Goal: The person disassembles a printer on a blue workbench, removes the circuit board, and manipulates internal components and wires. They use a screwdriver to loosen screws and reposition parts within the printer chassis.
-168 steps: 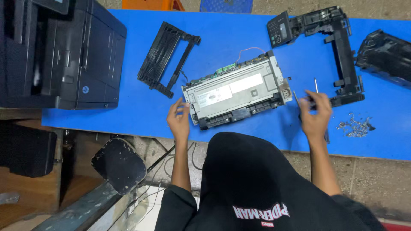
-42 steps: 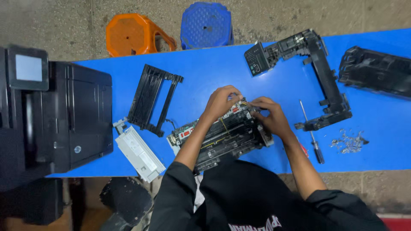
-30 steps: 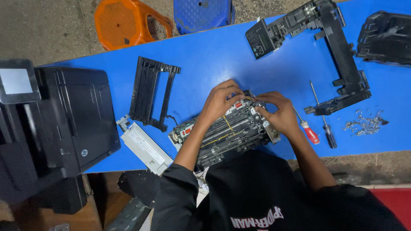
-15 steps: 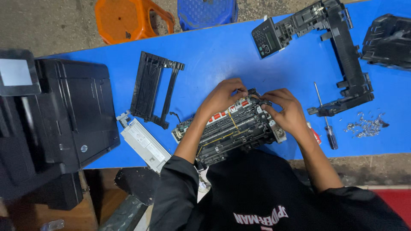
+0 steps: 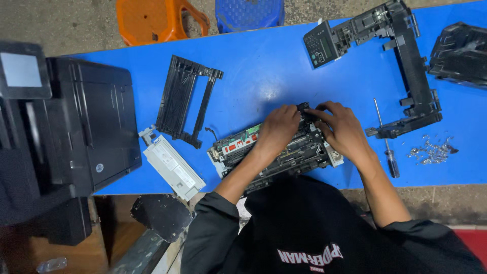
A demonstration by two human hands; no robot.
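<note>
We see worktop [image 5: 264,76] bright blue; stools orange [image 5: 157,20] and blue [image 5: 248,12]; printer [image 5: 86,132] black; frame parts [image 5: 185,101] black; metal cover [image 5: 172,165] pale grey; screws [image 5: 431,150] silver; our sleeves [image 5: 213,228] black.

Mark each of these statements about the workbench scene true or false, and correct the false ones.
1. Both hands rest on the printer assembly. True.
2. The screwdriver is held in the right hand. False: it lies on the blue table, right of that hand.
3. A pile of screws lies right of the screwdriver. True.
4. The left hand holds the black frame. False: the frame lies apart, to the left.
5. An orange stool stands beyond the table. True.
</note>
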